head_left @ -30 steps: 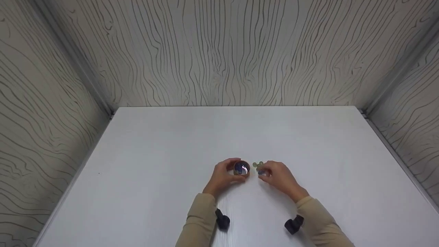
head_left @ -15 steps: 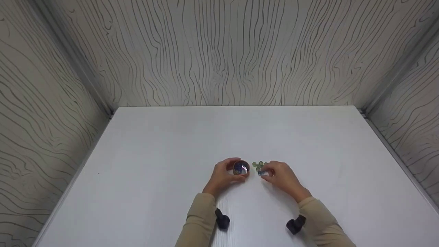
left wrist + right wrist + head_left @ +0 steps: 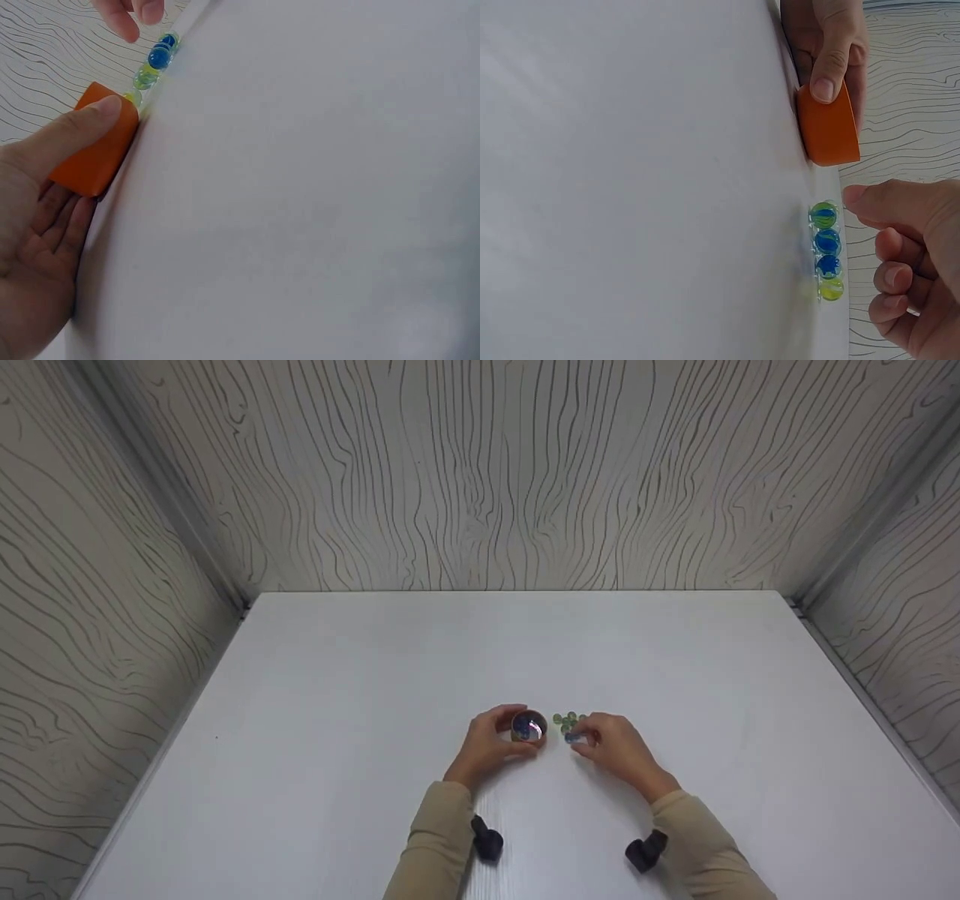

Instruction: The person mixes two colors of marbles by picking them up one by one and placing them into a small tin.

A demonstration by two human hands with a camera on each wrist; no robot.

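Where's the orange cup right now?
In the head view, the orange cup is on the table in the left hand's grip, just left of the loose marbles.

Table (image 3: 337, 682): before you, with back wall (image 3: 480, 472) behind, side walls (image 3: 82, 660) to left and right. 
On the table: cup (image 3: 831, 131), between thumb (near side) and fingers (far side) of your left hand (image 3: 484, 742); inside, what look like further marbles. 
Just right of the cup: marble cluster (image 3: 827, 241). 
Your right hand (image 3: 619, 746): right of it, fingertips above its near right part.
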